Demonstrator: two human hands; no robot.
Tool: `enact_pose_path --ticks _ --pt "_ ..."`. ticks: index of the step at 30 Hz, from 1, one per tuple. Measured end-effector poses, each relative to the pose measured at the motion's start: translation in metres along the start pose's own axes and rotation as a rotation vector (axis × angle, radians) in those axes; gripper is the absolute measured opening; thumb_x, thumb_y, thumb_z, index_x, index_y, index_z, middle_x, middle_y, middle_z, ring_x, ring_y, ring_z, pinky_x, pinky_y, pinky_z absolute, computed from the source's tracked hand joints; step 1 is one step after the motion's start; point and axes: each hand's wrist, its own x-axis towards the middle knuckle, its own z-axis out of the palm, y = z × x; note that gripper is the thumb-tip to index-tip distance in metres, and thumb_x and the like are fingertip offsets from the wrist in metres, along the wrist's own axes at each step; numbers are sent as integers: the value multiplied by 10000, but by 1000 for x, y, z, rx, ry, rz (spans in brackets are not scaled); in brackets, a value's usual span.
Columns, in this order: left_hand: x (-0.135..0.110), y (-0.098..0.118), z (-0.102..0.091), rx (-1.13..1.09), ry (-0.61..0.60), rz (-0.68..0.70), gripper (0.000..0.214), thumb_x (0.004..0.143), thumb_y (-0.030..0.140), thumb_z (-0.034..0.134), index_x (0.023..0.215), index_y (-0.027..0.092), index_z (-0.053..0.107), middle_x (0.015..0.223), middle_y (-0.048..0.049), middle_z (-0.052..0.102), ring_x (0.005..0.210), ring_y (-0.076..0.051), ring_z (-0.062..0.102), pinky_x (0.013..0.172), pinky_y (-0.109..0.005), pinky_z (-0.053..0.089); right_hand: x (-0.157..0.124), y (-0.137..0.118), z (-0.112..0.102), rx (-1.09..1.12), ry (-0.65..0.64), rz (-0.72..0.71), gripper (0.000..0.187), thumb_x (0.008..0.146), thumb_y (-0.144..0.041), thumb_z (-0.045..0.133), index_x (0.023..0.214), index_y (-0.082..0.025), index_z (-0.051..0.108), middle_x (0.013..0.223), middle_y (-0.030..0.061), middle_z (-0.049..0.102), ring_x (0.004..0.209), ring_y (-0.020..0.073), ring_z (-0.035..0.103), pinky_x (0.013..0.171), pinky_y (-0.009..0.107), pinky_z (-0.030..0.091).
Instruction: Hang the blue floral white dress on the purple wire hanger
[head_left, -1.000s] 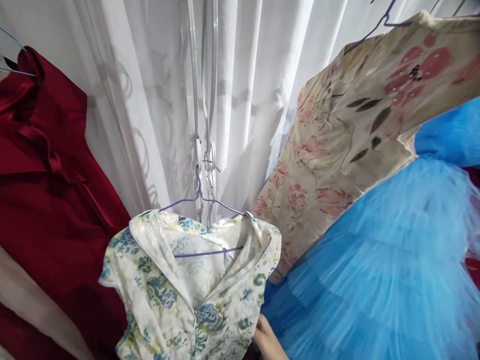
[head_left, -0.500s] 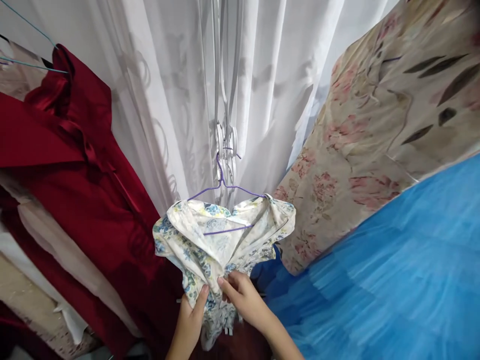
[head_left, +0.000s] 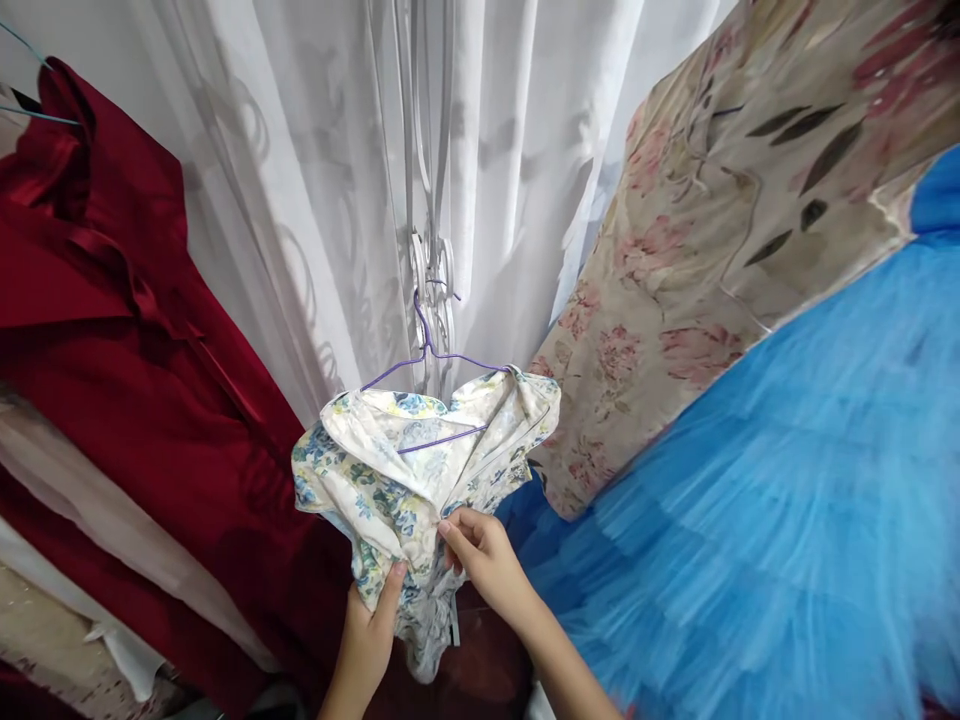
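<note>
A white dress or blouse with a blue and yellow flower print [head_left: 375,480] hangs on a purple wire hanger [head_left: 442,437]. The hanger's hook is caught on white rings [head_left: 420,265] at the end of hanging straps. Low on the garment's left side, my left hand [head_left: 373,610] grips the cloth, thumb in front and fingers behind. My right hand [head_left: 476,545] pinches the front edge just below the V of the neckline, its fingertips curled in. The lower part of the garment hangs bunched below my hands.
On the left hangs a dark red satin garment [head_left: 150,370] on a teal hanger. To the right are a beige floral garment [head_left: 637,270] and a blue tiered tulle skirt [head_left: 750,500]. White curtains [head_left: 315,180] form the backdrop.
The view has shifted, so most things sit further left and slightly higher. My right hand has moved up a little along the garment's front edge; my left hand keeps its grip.
</note>
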Motion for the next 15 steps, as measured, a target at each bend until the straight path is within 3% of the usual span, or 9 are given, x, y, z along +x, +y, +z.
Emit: enact_pose_path --ticks 3,5,6,7,8,11,12,15 --pt "5 -3 -7 -25 192 104 519 734 545 728 1052 140 663 1046 -147 711 1022 -331 665 857 -399 554 -1 0 -2 228 4 98 356 844 -504 629 776 -156 607 535 -16 588 404 88 439 423 219 283" --pt "5 -5 -6 -29 436 318 498 754 450 743 1145 181 590 1154 -129 650 1061 -286 631 898 -375 521 -2 -1 -3 357 22 170 303 813 -443 655 780 -143 632 525 -19 590 381 76 417 399 211 241" --pt "4 -5 -2 -9 518 431 492 758 392 751 1170 203 561 1197 -119 615 1088 -267 607 925 -364 499 -3 -1 -3 394 19 197 279 802 -413 659 767 -137 641 514 -18 589 373 71 408 392 209 226" --pt "2 -5 4 25 524 514 487 760 338 754 1182 217 545 1219 -113 591 1110 -255 588 944 -354 480 -4 -2 -3 411 9 216 262 793 -390 661 746 -133 648 499 -17 588 363 66 395 388 208 211" --pt "1 -3 12 66 447 551 475 765 297 750 1185 220 543 1220 -113 584 1117 -252 580 949 -349 472 -6 -3 -2 410 -11 231 252 783 -374 665 723 -130 653 484 -14 589 351 61 380 384 208 196" --pt "-3 5 44 140 49 497 344 837 248 661 1169 207 580 1126 -113 632 1035 -247 614 894 -341 490 -10 -8 -2 366 -87 255 228 749 -342 687 681 -125 664 448 -6 595 322 54 339 377 214 170" --pt "-3 9 55 151 -24 483 259 861 242 624 1116 203 607 1051 -102 651 977 -240 627 863 -334 496 -11 -10 -3 352 -94 254 221 743 -335 693 680 -124 668 435 -10 587 316 52 323 377 216 163" --pt "1 19 74 184 -81 534 102 896 226 549 864 203 644 817 -59 635 809 -209 617 779 -302 488 -4 -24 -14 349 -38 204 208 747 -325 701 699 -124 680 389 -42 518 322 47 273 381 220 138"
